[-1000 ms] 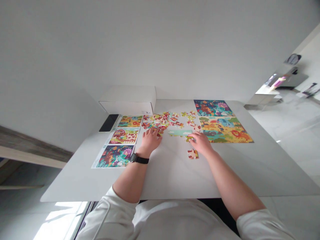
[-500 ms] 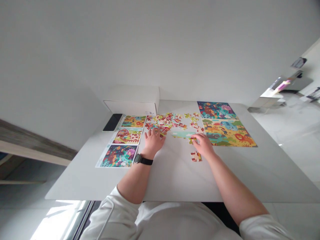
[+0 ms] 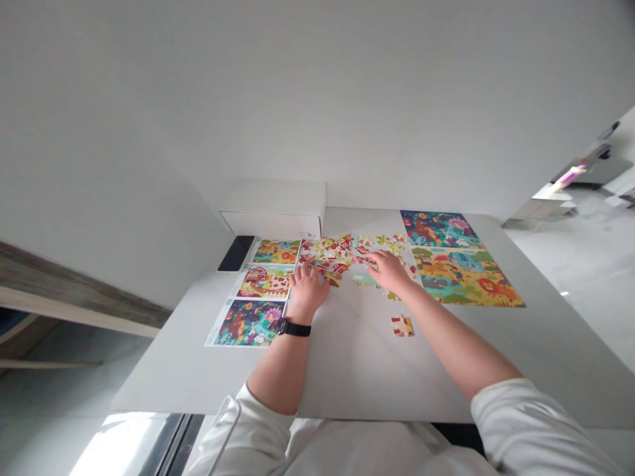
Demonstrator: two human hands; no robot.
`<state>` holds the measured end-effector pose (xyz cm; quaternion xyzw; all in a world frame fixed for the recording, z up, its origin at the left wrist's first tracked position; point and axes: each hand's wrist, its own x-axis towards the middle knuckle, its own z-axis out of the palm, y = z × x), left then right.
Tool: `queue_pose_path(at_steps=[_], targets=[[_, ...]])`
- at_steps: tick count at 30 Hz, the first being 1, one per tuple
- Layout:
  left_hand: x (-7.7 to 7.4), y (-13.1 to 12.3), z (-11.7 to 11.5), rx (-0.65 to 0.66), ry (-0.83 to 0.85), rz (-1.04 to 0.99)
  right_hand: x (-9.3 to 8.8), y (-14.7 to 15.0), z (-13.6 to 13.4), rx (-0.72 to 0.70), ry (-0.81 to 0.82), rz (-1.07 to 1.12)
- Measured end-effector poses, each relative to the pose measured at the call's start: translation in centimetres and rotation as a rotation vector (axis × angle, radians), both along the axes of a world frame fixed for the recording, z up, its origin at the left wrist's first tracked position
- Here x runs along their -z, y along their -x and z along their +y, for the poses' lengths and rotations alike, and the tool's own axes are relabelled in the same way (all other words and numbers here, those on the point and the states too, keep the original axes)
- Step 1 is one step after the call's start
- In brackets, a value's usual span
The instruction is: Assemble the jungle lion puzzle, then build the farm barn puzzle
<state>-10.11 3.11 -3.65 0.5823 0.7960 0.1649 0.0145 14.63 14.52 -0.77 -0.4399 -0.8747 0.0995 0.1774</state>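
My left hand (image 3: 308, 291) lies with fingers spread at the lower left edge of a heap of loose jigsaw puzzle pieces (image 3: 342, 246), touching some of them. Above the right part of the heap, my right hand (image 3: 391, 271) has its thumb and index finger closed on a puzzle piece, mostly hidden by the fingertips. Between the hands lies a joined strip with pale blue sky and green (image 3: 364, 279). A yellow-green piece (image 3: 391, 295) sits beneath my right wrist, at the strip's right end. Nearer to me lies a brown-and-cream piece (image 3: 402, 326), apart from the others.
Left of the heap is a sheet with three printed pictures (image 3: 265, 281), beside a black phone (image 3: 236, 254). A white box (image 3: 272, 205) stands behind them against the wall. On the right lie two finished puzzles, one dark blue (image 3: 439, 228), one yellow savanna (image 3: 466, 277).
My right hand has moved from the strip's right end up and left to the heap, leaving the yellow-green piece on the table. My left hand stays at the heap. The view has shifted slightly.
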Motion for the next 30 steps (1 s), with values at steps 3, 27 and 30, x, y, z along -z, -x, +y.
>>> queue_pose_path(at_steps=[3, 27, 30], targets=[[-0.1, 0.1, 0.1, 0.006, 0.018, -0.024, 0.1, 4.0, 2.2, -0.041, -0.004, -0.056], [0.0, -0.2, 0.4, 0.227, 0.077, -0.115, 1.9, 7.9, 4.8, -0.184, -0.026, -0.158], [-0.3, -0.2, 0.3, 0.199, 0.075, -0.111, 2.3, 9.0, 4.7, -0.223, 0.013, -0.187]])
